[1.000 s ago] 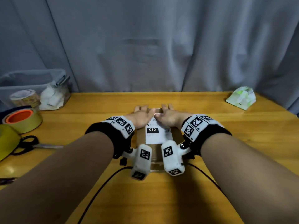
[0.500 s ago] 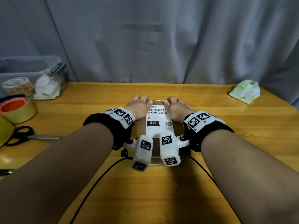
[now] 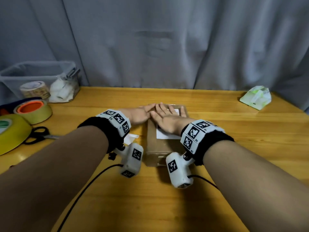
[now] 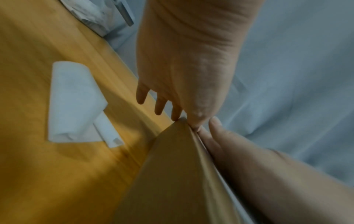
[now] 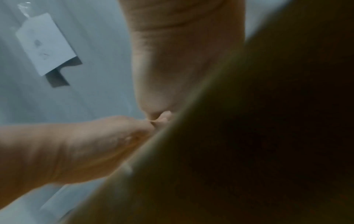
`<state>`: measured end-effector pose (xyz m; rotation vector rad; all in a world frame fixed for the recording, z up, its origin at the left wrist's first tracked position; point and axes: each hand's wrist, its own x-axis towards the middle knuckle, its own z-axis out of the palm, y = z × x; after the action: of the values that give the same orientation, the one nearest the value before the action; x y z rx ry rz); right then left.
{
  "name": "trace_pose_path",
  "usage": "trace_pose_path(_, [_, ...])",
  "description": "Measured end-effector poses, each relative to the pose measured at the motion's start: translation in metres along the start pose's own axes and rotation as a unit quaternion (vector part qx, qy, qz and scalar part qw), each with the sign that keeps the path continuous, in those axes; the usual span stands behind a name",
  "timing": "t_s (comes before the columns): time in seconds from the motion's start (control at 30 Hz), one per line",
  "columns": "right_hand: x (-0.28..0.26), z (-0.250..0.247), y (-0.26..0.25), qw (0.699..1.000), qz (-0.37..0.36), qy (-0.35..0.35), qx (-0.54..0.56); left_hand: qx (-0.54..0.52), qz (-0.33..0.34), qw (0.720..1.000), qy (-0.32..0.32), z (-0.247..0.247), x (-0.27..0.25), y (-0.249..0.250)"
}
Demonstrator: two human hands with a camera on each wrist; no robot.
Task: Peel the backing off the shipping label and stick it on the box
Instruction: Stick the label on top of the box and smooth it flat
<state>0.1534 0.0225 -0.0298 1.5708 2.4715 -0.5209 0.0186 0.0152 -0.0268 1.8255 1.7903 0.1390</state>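
A brown cardboard box (image 3: 157,148) lies on the wooden table (image 3: 234,148) in front of me. The white shipping label (image 3: 163,134) sits on its top face. My right hand (image 3: 167,118) lies flat on the label with straight fingers, covering most of it. My left hand (image 3: 140,113) is at the box's far left edge, its fingers straight beside the right hand's. The left wrist view shows the left hand (image 4: 184,75) at the box's (image 4: 172,174) upper corner. The peeled white backing (image 4: 76,106) lies curled on the table left of the box.
At the left edge are tape rolls (image 3: 33,111), a big yellow roll (image 3: 11,131), black scissors (image 3: 38,134) and a clear bin (image 3: 38,76). A green-white tissue pack (image 3: 255,99) sits far right. Black cables (image 3: 83,190) trail toward me. A grey curtain hangs behind.
My right hand has slid left over the label and now covers its middle. My left hand has shifted off the box top to its left edge.
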Motion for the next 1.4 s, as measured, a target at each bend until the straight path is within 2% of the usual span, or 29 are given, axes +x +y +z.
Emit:
trace_pose_path(0.13, [0.003,-0.005,0.002,0.999,0.054,0.005,0.002,0.050,-0.021,0.999,0.000,0.001,-0.002,0.002])
trace_pose_path(0.5, [0.002,-0.001,0.021,0.988,0.141,0.053,-0.024,0.084,-0.048,0.995,0.006,0.003,-0.001,-0.002])
trace_pose_path(0.67, [-0.009,-0.006,0.030,0.980,0.185,0.045,-0.051,0.177,-0.086,0.980,0.028,0.001,-0.009,0.004])
trace_pose_path(0.73, [-0.014,-0.006,0.033,0.985,0.157,0.058,-0.036,0.208,-0.052,0.974,0.074,0.000,-0.016,0.017])
trace_pose_path(0.8, [-0.020,-0.004,0.037,0.993,0.084,0.077,-0.002,0.197,0.024,0.975,0.098,0.005,-0.020,0.030])
trace_pose_path(0.87, [-0.025,-0.001,0.041,0.996,0.012,0.086,0.013,0.191,0.082,0.976,0.057,0.018,-0.023,0.038])
trace_pose_path(0.9, [-0.027,0.000,0.043,0.996,-0.009,0.083,0.012,0.194,0.089,0.977,0.032,0.025,-0.023,0.040])
trace_pose_path(1.0, [-0.030,0.005,0.047,0.998,-0.017,0.068,-0.001,0.213,0.072,0.974,0.018,0.035,-0.022,0.037])
trace_pose_path(1.13, [-0.029,0.005,0.046,0.998,0.015,0.051,-0.018,0.241,0.051,0.969,0.019,0.032,-0.022,0.039])
trace_pose_path(1.4, [-0.027,0.004,0.044,0.993,0.050,0.054,-0.087,0.234,-0.013,0.971,0.052,0.030,-0.015,0.036])
